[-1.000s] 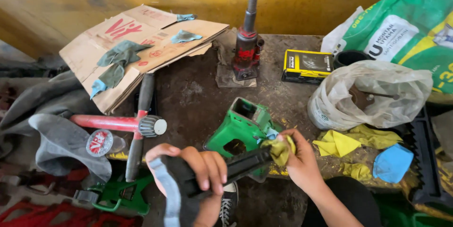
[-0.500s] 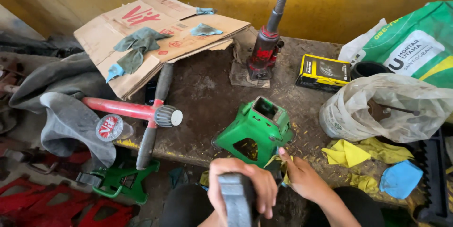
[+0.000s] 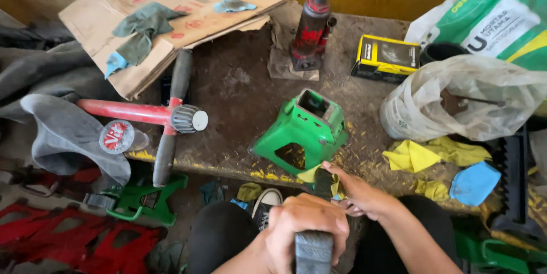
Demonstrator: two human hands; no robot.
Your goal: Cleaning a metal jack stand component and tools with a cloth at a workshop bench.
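Observation:
My left hand (image 3: 305, 228) grips the dark ribbed end of a bar (image 3: 313, 254) that points toward the camera at the bottom middle. My right hand (image 3: 356, 193) rests further along the same dark piece, beside a yellow rag (image 3: 319, 176) at the bench's near edge. A green jack stand base (image 3: 302, 131) lies tilted on the dirty bench (image 3: 239, 91) just beyond my right hand. My knees in dark trousers fill the bottom of the view.
A red bottle jack (image 3: 310, 26) stands at the back. A red-handled tool with black grips (image 3: 165, 117) lies left. Cardboard with rags (image 3: 165, 17), a yellow box (image 3: 386, 56), a plastic bag (image 3: 461, 103), a green sack (image 3: 501, 17), yellow and blue rags (image 3: 439, 163), green stand (image 3: 142, 200) below.
The bar has swung from lying crosswise to pointing at the camera, and both hands have dropped toward my lap. The view has moved closer to the bench.

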